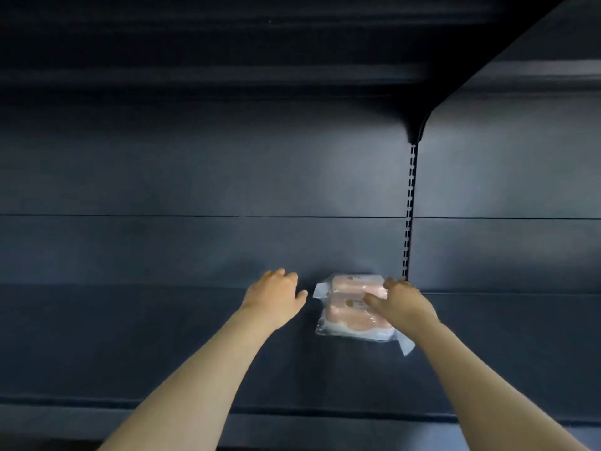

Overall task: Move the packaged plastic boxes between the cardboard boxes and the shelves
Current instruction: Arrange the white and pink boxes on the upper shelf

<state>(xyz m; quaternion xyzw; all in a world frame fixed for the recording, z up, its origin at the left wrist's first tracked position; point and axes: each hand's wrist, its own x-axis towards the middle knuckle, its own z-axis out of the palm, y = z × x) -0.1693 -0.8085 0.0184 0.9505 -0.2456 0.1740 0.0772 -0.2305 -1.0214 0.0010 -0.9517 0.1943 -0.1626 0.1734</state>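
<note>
Film, clear and crinkled with flat sealed flaps, wraps the packaged plastic boxes (344, 307) (pink, rounded, seemingly stacked), which lie on the smooth dark metal shelf (162, 346) near its back panel (227, 177). The right hand (401, 302) grips the pack's right side, thumb across the top. The left hand (274, 292) hovers just beside it, fingers loosely curled, holding nothing.

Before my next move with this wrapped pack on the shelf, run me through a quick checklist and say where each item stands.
1. Right hand has the wrapped pack: ok, it grips the pack's right side.
2. Left hand free: ok, apart from the pack, holding nothing.
3. Pack on the shelf: ok, close to the back panel.
4. Pack lying flat: cannot tell.
5. Wrap intact: cannot tell, too blurred.
</note>
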